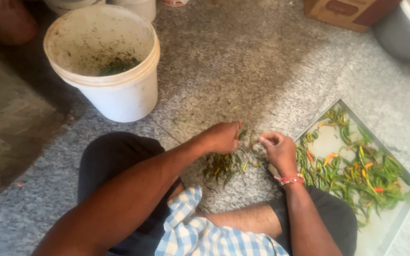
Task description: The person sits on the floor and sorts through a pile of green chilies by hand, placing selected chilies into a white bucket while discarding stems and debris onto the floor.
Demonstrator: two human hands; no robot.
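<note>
Head view: upper left, white bucket point(103, 66), bottom murky with green scraps, hard to make out. Centre, left hand point(222, 136) pinched shut on a green chilli point(242, 134); just right, right hand point(278, 150) closed on something small, unclear what. Below them, loose pile of chillies point(225, 166) on granite floor point(243, 61), open above. Right, metal tray point(387, 227) of green, orange, red chillies, corner cut off.

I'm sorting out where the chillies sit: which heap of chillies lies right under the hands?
The small heap on the floor, below the left hand and right hand. The larger lot fills the metal tray to the right, and some lie in the white bucket.
</note>
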